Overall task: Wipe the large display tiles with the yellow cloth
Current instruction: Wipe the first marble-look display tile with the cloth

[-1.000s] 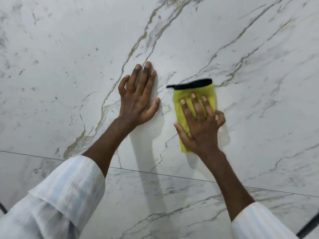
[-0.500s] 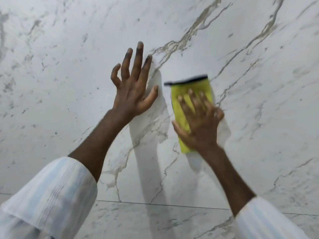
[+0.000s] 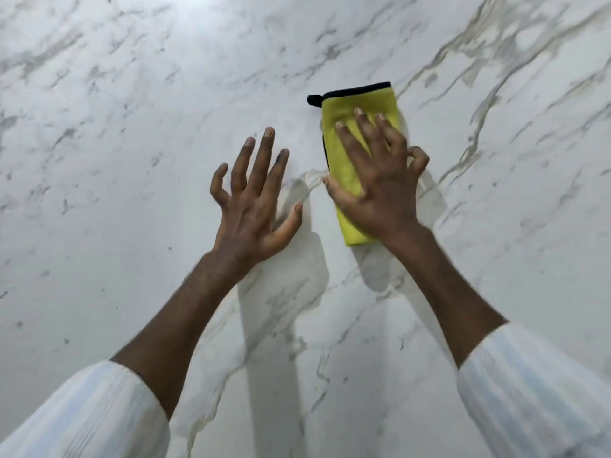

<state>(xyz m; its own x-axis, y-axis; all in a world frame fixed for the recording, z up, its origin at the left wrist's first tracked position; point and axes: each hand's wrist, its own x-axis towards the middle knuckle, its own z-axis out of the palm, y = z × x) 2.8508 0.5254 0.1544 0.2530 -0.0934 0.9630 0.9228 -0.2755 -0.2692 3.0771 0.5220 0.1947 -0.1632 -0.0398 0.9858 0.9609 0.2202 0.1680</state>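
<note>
The right hand, fingers flat, pins the folded yellow cloth, seemingly soft and light, against the glossy marble-look tile; the left hand is splayed and empty.

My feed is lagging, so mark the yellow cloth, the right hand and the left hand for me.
yellow cloth [image 3: 350, 100]: head view, bare upper part below the black hem.
right hand [image 3: 380, 186]: head view, back of the hand.
left hand [image 3: 251, 206]: head view, back of the hand.

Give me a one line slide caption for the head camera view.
Right hand presses a folded yellow cloth against a marble-look tile; left hand spread open beside it.
</note>
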